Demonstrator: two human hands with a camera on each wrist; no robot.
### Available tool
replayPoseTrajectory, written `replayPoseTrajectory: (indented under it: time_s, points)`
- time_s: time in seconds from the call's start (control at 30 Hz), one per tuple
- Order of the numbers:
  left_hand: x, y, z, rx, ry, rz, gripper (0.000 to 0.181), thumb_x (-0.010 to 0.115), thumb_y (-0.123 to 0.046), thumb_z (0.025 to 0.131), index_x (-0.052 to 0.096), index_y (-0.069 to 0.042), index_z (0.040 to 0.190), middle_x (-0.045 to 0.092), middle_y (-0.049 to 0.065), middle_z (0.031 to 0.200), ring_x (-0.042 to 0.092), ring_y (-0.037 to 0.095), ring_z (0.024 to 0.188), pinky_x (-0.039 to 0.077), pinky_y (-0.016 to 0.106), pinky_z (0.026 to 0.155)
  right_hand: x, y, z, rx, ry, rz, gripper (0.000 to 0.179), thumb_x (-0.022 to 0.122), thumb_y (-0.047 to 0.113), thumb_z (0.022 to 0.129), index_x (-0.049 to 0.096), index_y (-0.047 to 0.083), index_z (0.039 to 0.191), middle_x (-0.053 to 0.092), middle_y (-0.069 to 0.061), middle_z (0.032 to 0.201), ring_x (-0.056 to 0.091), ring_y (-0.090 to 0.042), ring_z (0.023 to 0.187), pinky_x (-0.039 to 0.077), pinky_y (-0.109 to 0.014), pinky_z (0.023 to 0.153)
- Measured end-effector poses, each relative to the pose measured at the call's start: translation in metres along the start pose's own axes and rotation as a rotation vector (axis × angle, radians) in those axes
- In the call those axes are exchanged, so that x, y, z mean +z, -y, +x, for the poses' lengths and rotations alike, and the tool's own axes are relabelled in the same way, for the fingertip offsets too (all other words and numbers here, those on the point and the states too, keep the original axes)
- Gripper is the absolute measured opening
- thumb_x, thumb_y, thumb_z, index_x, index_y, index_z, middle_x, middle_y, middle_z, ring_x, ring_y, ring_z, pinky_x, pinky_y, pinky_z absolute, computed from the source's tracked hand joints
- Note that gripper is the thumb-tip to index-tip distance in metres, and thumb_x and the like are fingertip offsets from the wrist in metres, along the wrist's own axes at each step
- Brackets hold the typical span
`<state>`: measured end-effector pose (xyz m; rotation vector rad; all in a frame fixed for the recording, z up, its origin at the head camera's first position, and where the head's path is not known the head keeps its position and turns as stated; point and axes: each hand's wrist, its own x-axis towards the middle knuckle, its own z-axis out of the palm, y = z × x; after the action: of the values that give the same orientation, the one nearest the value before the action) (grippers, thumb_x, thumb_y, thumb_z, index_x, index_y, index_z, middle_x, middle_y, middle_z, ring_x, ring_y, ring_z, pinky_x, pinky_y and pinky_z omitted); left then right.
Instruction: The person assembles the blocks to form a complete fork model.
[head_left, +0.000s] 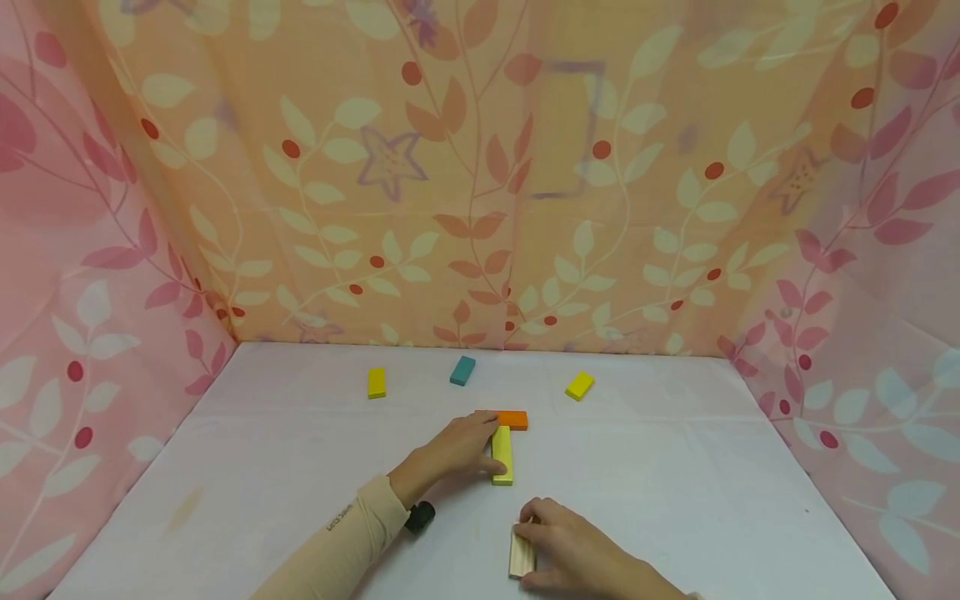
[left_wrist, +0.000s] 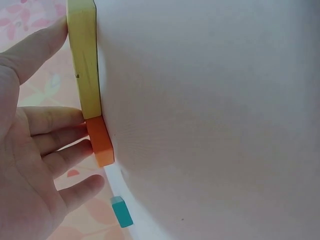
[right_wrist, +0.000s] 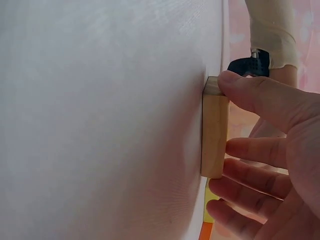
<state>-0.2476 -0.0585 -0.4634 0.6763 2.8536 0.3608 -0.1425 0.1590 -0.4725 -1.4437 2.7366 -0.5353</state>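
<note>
My left hand [head_left: 461, 446] lies over a lime-yellow wooden block [head_left: 503, 454] and an orange block [head_left: 515, 420]. The two blocks meet in a T, the orange one crosswise at the far end. In the left wrist view, the thumb touches the yellow block, and fairly straight fingers touch the orange block [left_wrist: 100, 142]. Closer to me, my right hand [head_left: 581, 550] holds a plain wooden block [head_left: 521, 556] lengthwise. Its thumb is at the near end and its fingers reach the far end, as the right wrist view shows. This block [right_wrist: 214, 132] lies on the table.
Toward the back of the white-covered table [head_left: 675, 483] lie a yellow block [head_left: 377, 382], a teal block [head_left: 462, 370] and another yellow block [head_left: 580, 385]. Patterned cloth [head_left: 480, 208] walls the back and both sides. A black wrist device [head_left: 420, 517] sits under the left forearm.
</note>
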Motion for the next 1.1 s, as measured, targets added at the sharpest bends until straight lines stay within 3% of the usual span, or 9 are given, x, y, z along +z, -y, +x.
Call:
replayPoseTrajectory:
  time_s: [0.4,0.73,1.1]
  points:
    - [0.0034,0.0011,0.0025,-0.011,0.002,0.001,0.083,0.075,-0.055,0.077,0.051,-0.007,0.140,0.049,0.006,0.148,0.048,0.022,0.133,0.041,0.041,0.112,0.0028,-0.0007,-0.0010,-0.018,-0.030,0.017,0.046,0.079,0.037,0.080,0.070,0.007,0.114,0.056,0.005,0.111,0.054,-0.004,0.099,0.052,-0.019,0.083]
    - [-0.0008,-0.0005,0.0008,-0.019,0.005,-0.021,0.081,0.076,-0.053,0.078,0.051,-0.009,0.141,0.048,0.005,0.148,0.047,0.023,0.134,0.041,0.042,0.111,0.0008,-0.0040,0.0018,0.013,0.026,0.071,0.045,0.075,0.038,0.085,0.069,0.007,0.116,0.055,0.006,0.114,0.052,-0.002,0.101,0.053,-0.021,0.086]
    - [-0.0008,-0.0003,0.0013,-0.034,0.022,-0.042,0.080,0.076,-0.053,0.078,0.051,-0.010,0.141,0.047,0.004,0.149,0.046,0.024,0.135,0.041,0.043,0.112,-0.0005,-0.0083,0.0068,0.011,0.039,0.037,0.045,0.073,0.041,0.086,0.070,0.008,0.116,0.057,0.003,0.115,0.053,-0.004,0.101,0.053,-0.021,0.086]
